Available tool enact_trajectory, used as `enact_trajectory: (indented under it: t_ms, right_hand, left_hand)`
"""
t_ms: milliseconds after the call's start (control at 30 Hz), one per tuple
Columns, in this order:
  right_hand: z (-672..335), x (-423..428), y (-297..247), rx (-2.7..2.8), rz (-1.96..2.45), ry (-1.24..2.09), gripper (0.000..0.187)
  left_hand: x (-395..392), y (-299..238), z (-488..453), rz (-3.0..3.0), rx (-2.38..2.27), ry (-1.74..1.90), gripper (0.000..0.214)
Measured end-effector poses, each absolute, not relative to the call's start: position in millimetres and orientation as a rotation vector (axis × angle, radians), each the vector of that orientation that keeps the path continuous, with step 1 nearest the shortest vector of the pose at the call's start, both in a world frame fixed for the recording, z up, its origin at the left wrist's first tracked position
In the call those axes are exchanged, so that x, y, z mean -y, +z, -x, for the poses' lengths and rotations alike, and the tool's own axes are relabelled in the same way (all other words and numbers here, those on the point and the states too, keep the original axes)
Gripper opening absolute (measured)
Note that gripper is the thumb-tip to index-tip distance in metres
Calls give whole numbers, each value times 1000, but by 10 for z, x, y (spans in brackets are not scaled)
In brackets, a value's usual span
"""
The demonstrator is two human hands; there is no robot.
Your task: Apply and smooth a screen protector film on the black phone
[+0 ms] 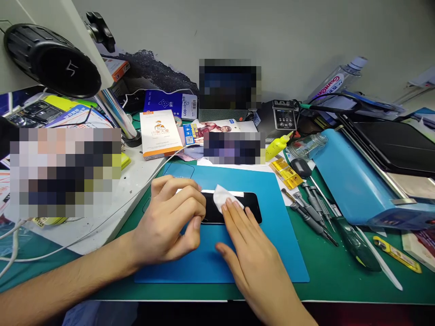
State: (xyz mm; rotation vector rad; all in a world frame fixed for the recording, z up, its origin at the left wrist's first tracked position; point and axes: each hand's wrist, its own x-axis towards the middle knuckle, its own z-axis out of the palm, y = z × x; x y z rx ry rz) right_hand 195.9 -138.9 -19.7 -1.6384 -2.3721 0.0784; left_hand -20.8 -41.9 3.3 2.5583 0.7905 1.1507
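Phone (252, 206), dark side up, lay near the middle of the blue mat (272, 260), its length running across the mat. A white cloth (220, 194) rested on it, and the right hand (253, 251) pressed the cloth down, its fingers extended and unclenched. The left hand (170, 222) was over the phone's left end, fingers curled; whether they grasped anything I could not tell. Under the mat spread the green counter (112, 290). Right of the mat were several grey screwdrivers (311, 206), a dark-handled tool (356, 244), a yellow cutter (397, 254) and a bulky blue machine (350, 181). Beyond the mat's far right corner were a yellow bottle (277, 147) and a glass jar (309, 146); beyond its far left corner, a white-and-orange box (161, 132).
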Motion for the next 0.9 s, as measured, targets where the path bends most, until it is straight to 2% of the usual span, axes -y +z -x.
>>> enact_trajectory:
  t_ms: [100, 233, 367, 500, 800, 900]
  right_hand:
    - [-1896, 1197, -175, 2364, 1660, 123, 59]
    - [-1880, 1404, -176, 2381, 1643, 38, 67]
    - [-1904, 1547, -178, 2433, 1602, 43, 65]
    - [-1802, 1255, -177, 2392, 1632, 91, 60]
    - [-1728, 1555, -175, 2411, 1576, 31, 64]
    - [-1672, 1402, -163, 2409, 1588, 51, 61]
  left_hand:
    - [426, 29, 202, -2582, -786, 1141, 13]
    - [417, 40, 194, -2529, -802, 1162, 13]
    - [380, 8, 188, -2232, -863, 1108, 21]
    - [329, -59, 182, -1958, -906, 1192, 30]
    - [322, -55, 172, -1834, -949, 1290, 29]
    - [329, -54, 171, -1826, -914, 1276, 29]
